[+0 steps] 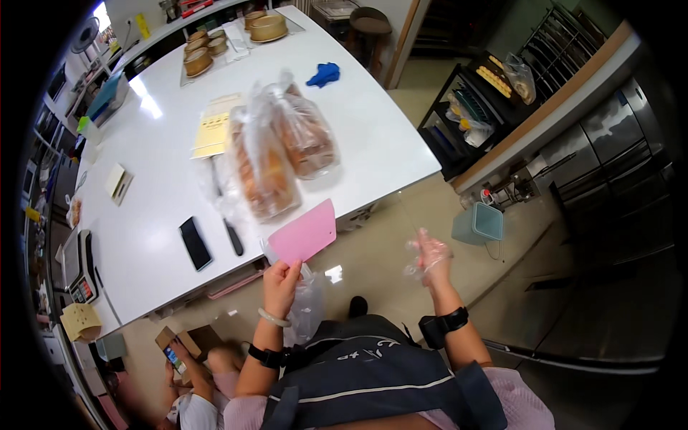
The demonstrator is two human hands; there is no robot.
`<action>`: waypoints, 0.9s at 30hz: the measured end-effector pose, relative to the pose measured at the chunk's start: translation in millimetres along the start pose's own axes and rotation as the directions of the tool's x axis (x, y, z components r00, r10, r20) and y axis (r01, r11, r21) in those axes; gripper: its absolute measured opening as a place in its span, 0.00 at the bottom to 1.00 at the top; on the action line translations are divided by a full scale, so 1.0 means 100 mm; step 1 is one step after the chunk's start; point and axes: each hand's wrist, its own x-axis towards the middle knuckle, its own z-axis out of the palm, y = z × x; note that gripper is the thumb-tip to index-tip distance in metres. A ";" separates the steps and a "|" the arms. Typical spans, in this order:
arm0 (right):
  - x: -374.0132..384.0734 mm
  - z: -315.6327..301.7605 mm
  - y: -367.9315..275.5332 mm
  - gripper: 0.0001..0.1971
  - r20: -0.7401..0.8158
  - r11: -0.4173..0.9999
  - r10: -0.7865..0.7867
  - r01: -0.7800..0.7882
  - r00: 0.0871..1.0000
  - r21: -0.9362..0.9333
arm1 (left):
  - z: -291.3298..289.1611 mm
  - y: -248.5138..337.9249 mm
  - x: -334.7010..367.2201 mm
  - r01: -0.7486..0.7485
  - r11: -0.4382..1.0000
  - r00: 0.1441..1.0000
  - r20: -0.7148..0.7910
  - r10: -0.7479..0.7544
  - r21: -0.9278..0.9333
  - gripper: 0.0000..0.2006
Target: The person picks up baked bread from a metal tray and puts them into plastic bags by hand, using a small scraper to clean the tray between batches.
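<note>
My left hand (279,287) is closed on a thin pink plastic scraper (304,233), held up at the table's front edge. Clear thin plastic (308,301) hangs beside that hand's wrist. To the right, over the floor, my right hand (433,259) wears a loose see-through plastic glove; its fingers look partly spread and hold nothing I can see. Beyond the scraper, two clear bags of bread, one nearer (265,179) and one farther (304,140), lie on the white table (150,215). A dark-handled knife (233,238) and a phone (195,244) lie left of them.
Yellow printed paper (213,136) lies beside the bags, a blue cloth (324,74) behind them. Round cake tins (269,29) stand at the far end, a scale (80,269) at the left. A bin (478,223) stands right; another person (197,401) crouches lower left with a box.
</note>
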 end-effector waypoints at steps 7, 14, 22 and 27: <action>1.69 -0.41 -0.50 0.13 -0.015 0.987 -0.145 0.145 0.989 0.070 | 1.11 0.16 0.96 -0.001 1.000 1.000 0.031 0.001 -0.007 0.10; 3.74 -0.12 -0.92 0.35 0.413 0.611 -0.596 0.723 0.689 -0.324 | 1.76 0.08 2.07 0.057 0.966 0.998 -0.021 -0.065 -0.254 0.09; 5.32 2.08 -2.12 0.33 0.714 0.179 -0.623 0.947 0.319 -0.267 | 2.16 0.26 2.75 0.164 0.969 0.948 -0.242 -0.206 -0.182 0.09; 5.90 3.55 -2.33 0.31 0.834 -0.109 -0.489 0.930 0.256 -0.350 | 2.69 0.37 2.91 0.186 0.901 0.802 -0.470 -0.370 -0.392 0.10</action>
